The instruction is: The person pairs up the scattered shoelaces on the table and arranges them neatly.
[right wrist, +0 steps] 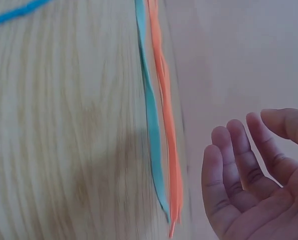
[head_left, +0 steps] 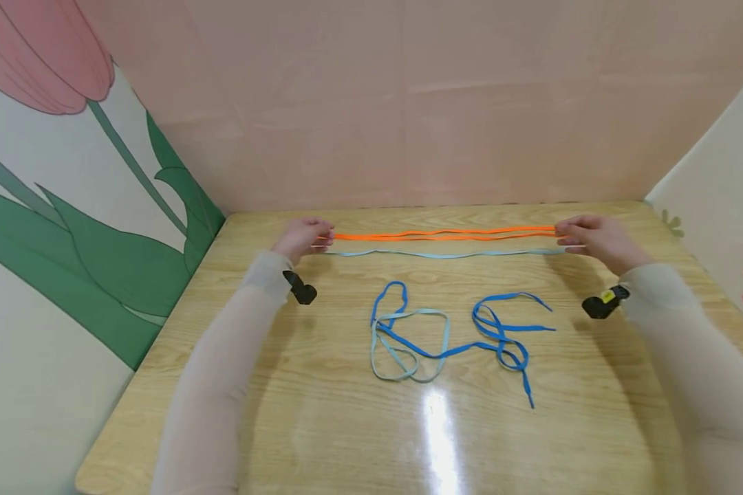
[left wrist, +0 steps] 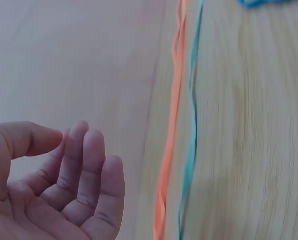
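Orange shoelace strands (head_left: 446, 236) stretch straight along the back of the table. A pale blue shoelace (head_left: 439, 256) runs beside them on the near side. My left hand (head_left: 303, 237) is over their left end, and my right hand (head_left: 600, 240) is over their right end. In the left wrist view the left hand (left wrist: 63, 195) has loosely bent fingers with nothing between them and the thumb. The right wrist view shows the right hand (right wrist: 269, 175) likewise relaxed and holding nothing, beside the ends of the orange lace (right wrist: 174, 170) and pale blue lace (right wrist: 155, 145).
Mid-table, a loosely looped pale blue lace (head_left: 430, 311) overlaps tangled blue lace (head_left: 458, 350), whose loops and tips spread to the right. The wooden table (head_left: 334, 426) meets a pink wall (head_left: 402, 151) at the back, with a flower-patterned panel (head_left: 49, 240) at left.
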The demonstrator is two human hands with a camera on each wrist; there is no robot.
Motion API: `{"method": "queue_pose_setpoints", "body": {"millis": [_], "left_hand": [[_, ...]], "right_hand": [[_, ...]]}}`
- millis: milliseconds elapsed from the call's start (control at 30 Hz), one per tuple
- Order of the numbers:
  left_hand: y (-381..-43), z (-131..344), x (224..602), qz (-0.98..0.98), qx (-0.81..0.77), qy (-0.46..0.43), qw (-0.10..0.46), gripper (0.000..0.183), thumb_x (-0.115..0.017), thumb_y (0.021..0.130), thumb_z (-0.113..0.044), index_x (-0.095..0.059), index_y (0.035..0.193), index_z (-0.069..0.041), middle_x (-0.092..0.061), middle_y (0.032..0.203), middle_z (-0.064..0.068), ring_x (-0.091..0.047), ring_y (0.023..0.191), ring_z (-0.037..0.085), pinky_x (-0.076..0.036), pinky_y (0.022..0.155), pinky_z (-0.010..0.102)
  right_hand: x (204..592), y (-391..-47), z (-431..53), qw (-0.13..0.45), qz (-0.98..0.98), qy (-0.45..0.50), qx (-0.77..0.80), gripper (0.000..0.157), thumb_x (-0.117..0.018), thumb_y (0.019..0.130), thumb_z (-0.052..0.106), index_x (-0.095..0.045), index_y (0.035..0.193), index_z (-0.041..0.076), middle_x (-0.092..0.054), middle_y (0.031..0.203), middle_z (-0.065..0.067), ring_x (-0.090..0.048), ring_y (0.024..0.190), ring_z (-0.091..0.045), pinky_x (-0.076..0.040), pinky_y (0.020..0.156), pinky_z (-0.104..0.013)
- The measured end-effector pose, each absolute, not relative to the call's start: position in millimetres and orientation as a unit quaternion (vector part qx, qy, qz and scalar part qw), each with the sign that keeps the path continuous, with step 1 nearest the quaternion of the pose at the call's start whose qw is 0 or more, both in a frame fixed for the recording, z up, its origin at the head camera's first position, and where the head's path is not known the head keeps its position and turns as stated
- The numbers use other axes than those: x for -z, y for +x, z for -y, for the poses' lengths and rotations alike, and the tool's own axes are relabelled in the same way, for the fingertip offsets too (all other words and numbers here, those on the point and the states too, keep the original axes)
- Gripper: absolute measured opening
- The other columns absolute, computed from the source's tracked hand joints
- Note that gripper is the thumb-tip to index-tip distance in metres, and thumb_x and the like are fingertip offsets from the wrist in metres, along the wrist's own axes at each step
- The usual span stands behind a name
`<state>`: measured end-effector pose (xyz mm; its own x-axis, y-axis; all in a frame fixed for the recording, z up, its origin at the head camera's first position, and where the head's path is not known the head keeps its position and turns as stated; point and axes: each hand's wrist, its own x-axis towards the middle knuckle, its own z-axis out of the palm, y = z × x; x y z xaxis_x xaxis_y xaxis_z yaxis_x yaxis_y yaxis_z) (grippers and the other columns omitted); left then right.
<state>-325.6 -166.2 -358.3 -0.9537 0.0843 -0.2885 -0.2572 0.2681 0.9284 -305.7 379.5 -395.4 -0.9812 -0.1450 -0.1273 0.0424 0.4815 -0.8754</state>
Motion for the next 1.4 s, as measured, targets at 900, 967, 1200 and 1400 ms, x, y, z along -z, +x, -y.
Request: {"method": "queue_pose_setpoints", "body": {"millis": [900,967,1200,1400], "left_hand": [[-212,40,379,-0.859,-0.106,0.433,0.251,0.005,-0.065,0.092,-0.014,-0.066,0.097,-0.014,-0.062,0.085,-0.009,-0.055,0.077,0.004,-0.047,0.068,0.016],[-208,39,381,-0.86,-0.054,0.447,0.239,0.004,-0.067,0.091,-0.015,-0.067,0.095,-0.015,-0.061,0.083,-0.01,-0.054,0.075,0.004,-0.045,0.066,0.015],[-202,39,389,-0.856,0.042,0.471,0.21,0.007,-0.066,0.093,-0.019,-0.064,0.086,-0.016,-0.058,0.078,-0.009,-0.05,0.068,0.005,-0.041,0.058,0.015],[-212,51,368,-0.849,-0.081,0.464,0.238,0.004,-0.065,0.092,-0.015,-0.063,0.088,-0.014,-0.059,0.079,-0.008,-0.051,0.07,0.004,-0.044,0.062,0.015]], "right_hand": [[402,-296,-355,0.123,-0.87,-0.037,0.476,0.065,-0.044,0.1,0.047,-0.039,0.136,-0.006,-0.06,0.115,0.008,-0.061,0.094,0.007,-0.054,0.089,-0.026],[403,-296,-355,0.121,-0.871,-0.038,0.474,0.064,-0.043,0.1,0.047,-0.039,0.136,-0.006,-0.059,0.12,0.001,-0.06,0.094,0.007,-0.054,0.088,-0.025],[404,-298,-351,0.123,-0.872,-0.039,0.472,0.064,-0.044,0.1,0.047,-0.04,0.137,-0.005,-0.059,0.116,0.006,-0.06,0.093,0.008,-0.054,0.089,-0.027],[405,-298,-350,0.129,-0.87,-0.037,0.474,0.064,-0.045,0.1,0.048,-0.04,0.136,-0.004,-0.058,0.112,0.011,-0.06,0.094,0.007,-0.054,0.09,-0.028]]}}
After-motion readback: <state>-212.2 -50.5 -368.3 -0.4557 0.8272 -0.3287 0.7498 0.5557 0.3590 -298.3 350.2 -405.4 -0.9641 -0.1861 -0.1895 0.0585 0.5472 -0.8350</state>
